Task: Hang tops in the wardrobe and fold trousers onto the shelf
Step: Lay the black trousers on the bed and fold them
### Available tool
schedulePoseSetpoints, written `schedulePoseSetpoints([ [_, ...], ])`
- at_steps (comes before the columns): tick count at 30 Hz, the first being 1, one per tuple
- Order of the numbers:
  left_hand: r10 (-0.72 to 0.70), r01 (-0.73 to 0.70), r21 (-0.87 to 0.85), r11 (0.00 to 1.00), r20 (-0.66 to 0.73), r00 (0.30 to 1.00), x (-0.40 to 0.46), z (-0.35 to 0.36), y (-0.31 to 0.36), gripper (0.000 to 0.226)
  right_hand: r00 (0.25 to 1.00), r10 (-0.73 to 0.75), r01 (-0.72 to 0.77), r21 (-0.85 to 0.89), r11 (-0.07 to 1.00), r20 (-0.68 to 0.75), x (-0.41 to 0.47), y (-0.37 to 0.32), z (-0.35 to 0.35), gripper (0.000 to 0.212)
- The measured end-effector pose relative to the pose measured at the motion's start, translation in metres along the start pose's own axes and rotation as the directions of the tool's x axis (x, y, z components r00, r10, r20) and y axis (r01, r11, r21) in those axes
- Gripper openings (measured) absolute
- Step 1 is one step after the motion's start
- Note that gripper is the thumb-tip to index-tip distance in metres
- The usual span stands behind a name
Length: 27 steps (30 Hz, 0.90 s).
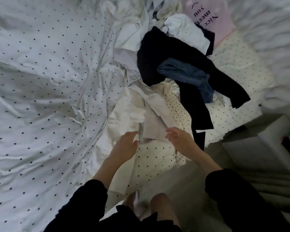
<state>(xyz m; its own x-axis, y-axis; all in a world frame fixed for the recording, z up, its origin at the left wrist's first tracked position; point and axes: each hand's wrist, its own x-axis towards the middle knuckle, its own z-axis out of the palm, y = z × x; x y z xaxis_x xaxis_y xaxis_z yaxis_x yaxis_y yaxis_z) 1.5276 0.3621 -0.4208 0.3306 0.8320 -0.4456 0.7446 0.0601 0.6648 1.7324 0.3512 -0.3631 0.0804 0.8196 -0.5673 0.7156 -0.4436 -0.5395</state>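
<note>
1. Clothes lie in a pile (174, 67) by the bed's (40, 81) near edge, waiting for sorting.
2. The left hand (126, 146) and right hand (179, 138), fingers spread, holding nothing, reach for a pale garment (155, 124).

This is a bedroom in a home. A bed fills most of the view, spread with a rumpled white duvet (45, 84) printed with small dark dots. A loose heap of laundry lies on it: a black garment (182, 52), a piece of blue denim (187, 74), white tops (186, 29), and a pink cloth with printed lettering (213, 15).
</note>
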Motion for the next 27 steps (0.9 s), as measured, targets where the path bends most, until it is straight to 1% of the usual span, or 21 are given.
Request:
schedulePoseSetpoints([
  [2,0.021,-0.021,-0.008,1.000,-0.005,1.000,0.017,-0.005,0.013,0.043,0.999,0.005,-0.006,-0.049,0.999,-0.039,0.020,-0.004,-0.013,0.033],
  [4,-0.006,0.005,-0.029,1.000,-0.023,1.000,0.042,-0.011,0.019,0.043,0.998,-0.001,-0.005,-0.091,0.996,-0.064,0.054,-0.012,-0.026,0.034],
  [7,-0.037,0.034,-0.045,0.998,-0.076,0.996,0.076,-0.020,0.020,0.043,0.989,-0.042,0.022,-0.141,0.990,-0.142,0.117,-0.029,-0.045,0.035],
  [10,-0.066,0.061,-0.044,0.997,-0.135,0.989,0.102,-0.028,0.016,0.043,0.981,-0.087,0.063,-0.141,0.988,-0.174,0.192,-0.053,-0.061,0.035],
  [11,-0.080,0.074,-0.046,0.996,-0.161,0.984,0.109,-0.029,0.014,0.043,0.982,-0.079,0.059,-0.118,0.991,-0.174,0.219,-0.060,-0.062,0.039],
  [12,-0.090,0.082,-0.049,0.995,-0.190,0.978,0.115,-0.032,0.012,0.043,0.985,-0.046,0.033,-0.079,0.996,-0.168,0.243,-0.067,-0.062,0.047],
  [14,-0.112,0.099,-0.066,0.993,-0.231,0.967,0.121,-0.035,0.008,0.042,0.984,0.085,-0.075,0.068,0.995,-0.159,0.280,-0.073,-0.057,0.066],
  [15,-0.132,0.116,-0.075,0.990,-0.250,0.959,0.125,-0.035,0.005,0.042,0.976,0.142,-0.121,0.127,0.984,-0.165,0.298,-0.073,-0.053,0.071],
  [16,-0.151,0.132,-0.086,0.987,-0.268,0.951,0.129,-0.035,0.004,0.042,0.967,0.175,-0.149,0.143,0.978,-0.187,0.312,-0.073,-0.050,0.072],
  [17,-0.170,0.148,-0.098,0.984,-0.285,0.943,0.134,-0.035,0.000,0.042,0.960,0.182,-0.159,0.120,0.980,-0.212,0.326,-0.073,-0.047,0.069],
  [19,-0.199,0.170,-0.122,0.978,-0.285,0.938,0.138,-0.033,0.000,0.042,0.956,0.163,-0.160,0.034,0.987,-0.243,0.336,-0.074,-0.045,0.055],
  [20,-0.211,0.181,-0.131,0.975,-0.279,0.937,0.139,-0.031,-0.001,0.042,0.952,0.173,-0.169,0.036,0.985,-0.252,0.338,-0.075,-0.046,0.047],
  [22,-0.230,0.196,-0.149,0.969,-0.270,0.935,0.140,-0.027,0.000,0.042,0.953,0.174,-0.144,0.134,0.980,-0.248,0.338,-0.079,-0.047,0.032],
  [26,-0.246,0.202,-0.182,0.962,-0.264,0.933,0.138,-0.030,0.013,0.042,0.951,0.109,-0.069,0.146,0.987,-0.289,0.314,-0.088,-0.054,0.025],
  [27,-0.242,0.196,-0.186,0.963,-0.272,0.931,0.138,-0.034,0.019,0.042,0.947,0.090,-0.043,0.155,0.987,-0.308,0.305,-0.091,-0.061,0.026],
])
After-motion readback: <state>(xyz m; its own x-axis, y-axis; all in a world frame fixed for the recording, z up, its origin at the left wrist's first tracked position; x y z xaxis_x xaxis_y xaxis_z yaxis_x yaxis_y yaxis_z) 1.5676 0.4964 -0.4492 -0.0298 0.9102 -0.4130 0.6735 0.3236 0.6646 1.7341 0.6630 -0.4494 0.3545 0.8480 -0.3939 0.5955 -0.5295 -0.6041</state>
